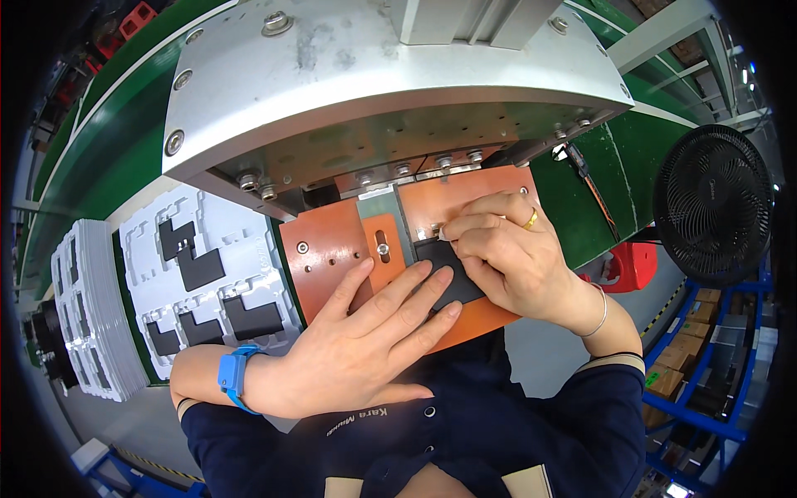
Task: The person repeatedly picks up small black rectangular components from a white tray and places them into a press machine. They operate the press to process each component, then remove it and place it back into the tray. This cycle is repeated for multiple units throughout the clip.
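Where both hands press: flat black part.

— What colour is the plate under the hands?
— Orange-brown, and the flat piece lying on it is black.
— And the tray beside it?
— White, with black angular pieces in its pockets. The belt behind is green with a white edge line.
— Anything on the wrists?
— A bright blue band on the left, a gold ring on the right hand. The sleeves are dark navy with beige cuffs, the fan black, the machine block silver-grey.
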The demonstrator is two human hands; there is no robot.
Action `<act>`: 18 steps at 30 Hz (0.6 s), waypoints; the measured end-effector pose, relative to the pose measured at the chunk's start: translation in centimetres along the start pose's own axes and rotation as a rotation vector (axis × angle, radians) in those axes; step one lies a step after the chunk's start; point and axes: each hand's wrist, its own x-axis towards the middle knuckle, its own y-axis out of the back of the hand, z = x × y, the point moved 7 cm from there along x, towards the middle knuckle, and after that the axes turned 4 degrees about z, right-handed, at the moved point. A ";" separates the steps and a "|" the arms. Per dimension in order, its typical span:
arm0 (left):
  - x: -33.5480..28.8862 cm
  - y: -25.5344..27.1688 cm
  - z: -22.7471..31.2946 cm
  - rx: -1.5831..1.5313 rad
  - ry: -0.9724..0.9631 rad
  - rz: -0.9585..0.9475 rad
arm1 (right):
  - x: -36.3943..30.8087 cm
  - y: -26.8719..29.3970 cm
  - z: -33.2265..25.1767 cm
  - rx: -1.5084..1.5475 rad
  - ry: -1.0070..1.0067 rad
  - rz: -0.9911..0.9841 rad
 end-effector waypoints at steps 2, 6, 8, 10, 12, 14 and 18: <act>0.0 0.0 0.1 0.002 -0.006 0.001 | 0.1 -0.1 -0.4 -0.026 0.023 -0.016; 0.0 0.0 0.1 0.006 -0.010 0.007 | 0.5 -0.1 -1.7 -0.207 0.057 -0.106; 0.0 -0.1 0.1 -0.008 0.004 0.005 | 0.7 -0.2 -1.9 -0.245 0.048 -0.145; 0.0 -0.1 0.1 -0.007 0.009 0.003 | 0.8 -0.4 -0.9 -0.256 -0.013 -0.092; 0.0 -0.1 0.0 -0.001 0.006 0.001 | 0.6 -0.3 -0.4 -0.253 -0.048 -0.030; 0.0 -0.1 -0.1 -0.017 0.005 0.006 | 0.3 0.3 -0.4 -0.236 -0.057 0.041; 0.0 0.0 0.0 -0.016 0.009 0.005 | 0.1 0.5 -0.8 -0.217 -0.002 0.011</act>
